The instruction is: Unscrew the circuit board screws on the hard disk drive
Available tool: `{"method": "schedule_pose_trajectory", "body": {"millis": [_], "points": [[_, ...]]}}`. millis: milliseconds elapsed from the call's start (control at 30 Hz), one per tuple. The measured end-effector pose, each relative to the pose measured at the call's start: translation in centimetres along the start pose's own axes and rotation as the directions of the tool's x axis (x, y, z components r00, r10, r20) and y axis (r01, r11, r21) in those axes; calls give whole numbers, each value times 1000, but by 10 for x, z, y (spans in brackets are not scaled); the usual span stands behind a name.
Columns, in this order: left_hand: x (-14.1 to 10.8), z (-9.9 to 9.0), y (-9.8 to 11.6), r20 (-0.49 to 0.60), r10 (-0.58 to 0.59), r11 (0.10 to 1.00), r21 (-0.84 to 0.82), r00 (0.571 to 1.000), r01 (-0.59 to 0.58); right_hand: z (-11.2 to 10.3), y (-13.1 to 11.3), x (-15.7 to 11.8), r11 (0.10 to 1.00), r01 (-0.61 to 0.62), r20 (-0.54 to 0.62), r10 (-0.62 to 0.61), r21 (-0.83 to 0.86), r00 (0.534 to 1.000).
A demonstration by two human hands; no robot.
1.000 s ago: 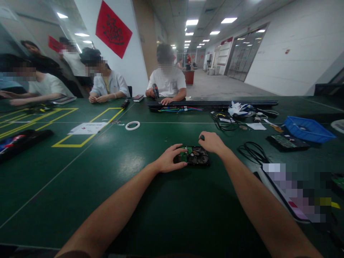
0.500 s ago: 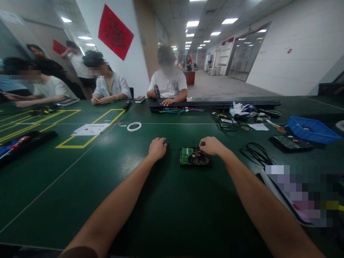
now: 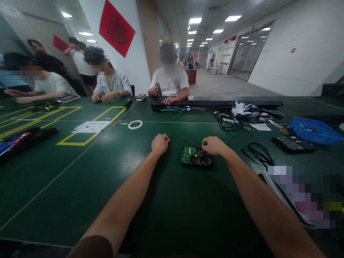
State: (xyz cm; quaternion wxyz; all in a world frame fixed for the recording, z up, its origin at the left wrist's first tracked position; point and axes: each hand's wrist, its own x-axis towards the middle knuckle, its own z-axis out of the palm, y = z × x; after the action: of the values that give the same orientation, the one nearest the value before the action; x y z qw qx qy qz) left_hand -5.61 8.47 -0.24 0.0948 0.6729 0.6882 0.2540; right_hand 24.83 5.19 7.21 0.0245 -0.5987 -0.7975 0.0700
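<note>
The hard disk drive [image 3: 197, 157] is lying right of the left hand [image 3: 160, 144], curled closed, contents indiscernible; the right hand [image 3: 215, 146] is gripping a dark handle [image 3: 205, 143] above the drive's far-right corner.

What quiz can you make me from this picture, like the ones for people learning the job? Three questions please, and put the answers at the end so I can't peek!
1. True or false: the person's left hand is apart from the hard drive.

2. Which of these is in the person's right hand?
A) a white ring
B) a dark, rounded knob
C) a blue tray

3. Fill in the gap: the circuit board on the drive is ____ in colour.

Key: 1. True, there is bare tabletop between them. 2. B, its end shows at the fingers. 3. Green.
</note>
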Motion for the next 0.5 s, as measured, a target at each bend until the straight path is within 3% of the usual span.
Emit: {"method": "schedule_pose_trajectory", "body": {"millis": [267, 400, 500], "points": [[-8, -8, 0, -75, -17, 986, -164, 997, 4, -4, 1, -3, 1000, -15, 16, 16, -24, 1000], [-11, -18, 15, -99, 46, 945, -318, 994, -76, -8, -2, -3, 997, -76, -149, 79, 22, 986], [-15, -23, 39, -102, 120, 886, -438, 988, -153, -18, -11, -8, 985, 101, -309, -55, 136, 950]]}}
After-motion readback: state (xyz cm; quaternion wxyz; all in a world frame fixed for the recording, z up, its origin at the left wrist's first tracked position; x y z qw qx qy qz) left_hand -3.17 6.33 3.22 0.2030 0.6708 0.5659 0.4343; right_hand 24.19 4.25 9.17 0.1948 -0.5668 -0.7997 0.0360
